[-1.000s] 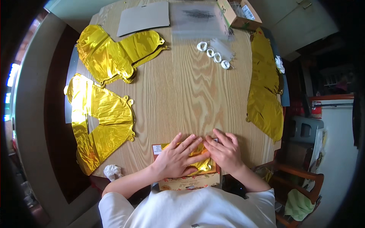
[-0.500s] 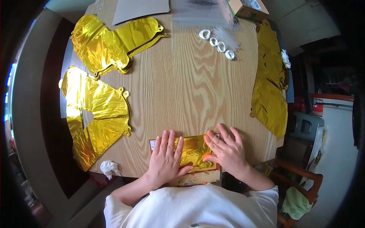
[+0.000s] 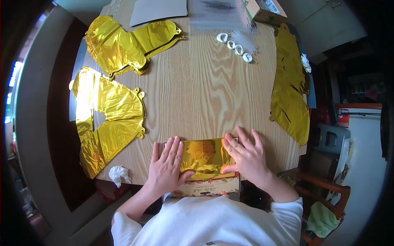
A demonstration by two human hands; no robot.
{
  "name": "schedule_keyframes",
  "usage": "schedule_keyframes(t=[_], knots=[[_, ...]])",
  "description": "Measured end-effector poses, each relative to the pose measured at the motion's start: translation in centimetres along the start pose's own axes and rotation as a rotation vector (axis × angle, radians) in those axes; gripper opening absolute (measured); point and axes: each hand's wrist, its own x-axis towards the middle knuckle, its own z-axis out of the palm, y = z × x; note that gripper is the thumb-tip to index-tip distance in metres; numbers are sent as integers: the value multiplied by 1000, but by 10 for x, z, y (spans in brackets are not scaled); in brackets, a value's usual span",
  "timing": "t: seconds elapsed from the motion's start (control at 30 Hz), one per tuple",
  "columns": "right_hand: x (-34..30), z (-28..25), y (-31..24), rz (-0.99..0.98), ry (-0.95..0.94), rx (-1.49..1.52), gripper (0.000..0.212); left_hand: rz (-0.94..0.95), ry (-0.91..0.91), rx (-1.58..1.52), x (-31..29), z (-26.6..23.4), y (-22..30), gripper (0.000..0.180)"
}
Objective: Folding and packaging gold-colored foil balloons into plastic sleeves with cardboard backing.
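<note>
A folded gold foil balloon point(image 3: 202, 152) lies at the near edge of the table. Under it is a printed card point(image 3: 207, 187) with a cream band and autumn leaves, its lower part sticking out toward me. My left hand point(image 3: 166, 165) rests flat at the foil's left side, fingers stretched forward and thumb out toward the middle. On the right side, my right hand point(image 3: 246, 159) presses with spread fingers, its thumb pointing inward over the foil. Neither hand grips anything. The foil is smooth at the far part and crumpled along the near part.
Flat gold foil balloons lie at the far left point(image 3: 119, 47), near left point(image 3: 119, 108) and right point(image 3: 289, 86). White ribbon coils point(image 3: 239, 49), clear straws point(image 3: 245, 40), a grey board point(image 3: 158, 11), clear plastic point(image 3: 221, 14) and a cardboard box point(image 3: 266, 12) sit farther back. Crumpled tissue point(image 3: 119, 175) lies near left.
My left hand has slid left, uncovering more foil between the hands. The foil's far part looks smoother. My right hand has stayed nearly in place, and the whole view has shifted slightly.
</note>
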Motion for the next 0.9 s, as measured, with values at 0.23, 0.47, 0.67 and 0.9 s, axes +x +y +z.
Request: schedule_keyframes(t=[0.23,0.47,0.67,0.9], knots=[[-1,3,0,-16,29,-32,87,-40,19,32,-6,-2,-7,108],[-3,7,0,-33,76,-27,88,-47,61,144,-10,-14,-13,110],[-4,4,-1,-34,43,-53,87,274,142,78,41,-35,4,79],[-5,4,-1,-28,23,-16,87,560,106,3,77,3,4,72]])
